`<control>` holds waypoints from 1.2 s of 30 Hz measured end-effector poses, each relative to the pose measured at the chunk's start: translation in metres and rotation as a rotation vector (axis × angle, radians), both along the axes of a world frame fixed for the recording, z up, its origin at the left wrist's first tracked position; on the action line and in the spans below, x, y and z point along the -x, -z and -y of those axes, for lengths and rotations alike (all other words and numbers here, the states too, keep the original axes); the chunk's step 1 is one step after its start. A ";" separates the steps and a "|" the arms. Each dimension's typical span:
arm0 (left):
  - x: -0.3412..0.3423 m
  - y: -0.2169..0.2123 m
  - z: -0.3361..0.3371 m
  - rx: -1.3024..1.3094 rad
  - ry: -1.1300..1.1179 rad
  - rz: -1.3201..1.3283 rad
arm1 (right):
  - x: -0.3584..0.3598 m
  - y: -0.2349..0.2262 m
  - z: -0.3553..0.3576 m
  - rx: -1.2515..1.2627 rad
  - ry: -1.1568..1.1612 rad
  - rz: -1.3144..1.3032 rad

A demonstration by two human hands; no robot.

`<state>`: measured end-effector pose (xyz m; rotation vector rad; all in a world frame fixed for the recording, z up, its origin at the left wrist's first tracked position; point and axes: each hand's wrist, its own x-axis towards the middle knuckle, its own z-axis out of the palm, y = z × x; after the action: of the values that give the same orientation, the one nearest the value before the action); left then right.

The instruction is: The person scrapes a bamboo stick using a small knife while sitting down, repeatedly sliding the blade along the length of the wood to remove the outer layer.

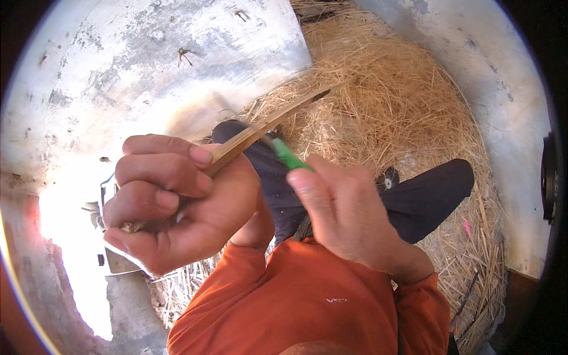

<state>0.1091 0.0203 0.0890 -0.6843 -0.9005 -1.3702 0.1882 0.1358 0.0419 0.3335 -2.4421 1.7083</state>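
My left hand is closed around a split wooden stick, palm turned up. The stick slants up and to the right from the fist, tapering to a dark, thin tip over the straw. A small pale end shows between thumb and forefinger; whether it belongs to the stick I cannot tell. In my right hand is a tool with a green handle, apparently a knife. Its thumb lies along the handle. The blurred metal part meets or passes behind the stick near its middle, so contact is unclear.
Loose straw and shavings cover the ground around my dark-trousered legs. Scuffed pale sheets or walls stand at the left and right. Bright light enters through a gap at lower left. A small pink scrap lies on the right.
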 end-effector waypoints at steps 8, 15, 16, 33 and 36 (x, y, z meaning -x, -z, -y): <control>0.001 0.002 0.002 0.035 -0.110 0.103 | 0.026 0.044 0.009 -0.229 0.214 -0.212; 0.016 0.011 0.007 -0.004 -0.047 0.038 | 0.048 0.218 -0.066 -0.647 0.514 0.123; 0.018 0.012 0.006 -0.006 -0.027 0.022 | 0.046 0.250 -0.089 -0.636 0.547 0.121; 0.011 0.021 0.031 0.276 0.090 -0.023 | 0.069 0.070 -0.004 -0.142 0.053 -0.128; 0.012 0.027 0.064 0.413 0.030 -0.033 | 0.070 0.073 -0.005 -0.063 0.028 -0.161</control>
<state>0.0976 -0.0438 0.0619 -1.0339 -1.1646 -1.2046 0.1178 0.1410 -0.0311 0.4240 -2.3764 1.5325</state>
